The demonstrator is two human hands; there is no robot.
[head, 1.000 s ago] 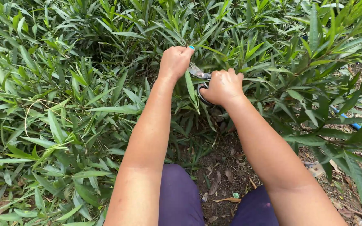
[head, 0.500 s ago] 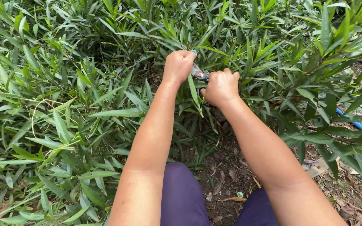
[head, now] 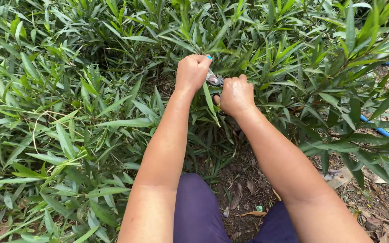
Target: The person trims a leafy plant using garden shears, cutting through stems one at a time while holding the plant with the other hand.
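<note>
The left hand (head: 192,72) was clamped on a leafy stem (head: 209,96). The right hand (head: 234,94) gripped the scissors (head: 214,80), blades at the stem, apparently closing. No severed stem was visible; cutting seemed unfinished.

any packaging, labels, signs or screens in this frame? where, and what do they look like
No signs, screens or readable labels.
Flat scrap, maybe a wrapper or paper: on the soil right of the right arm, under the leaves, pale beige, crumpled; too unclear to tell.
Small round cap-like piece: on the soil between the knees, green and white.
</note>
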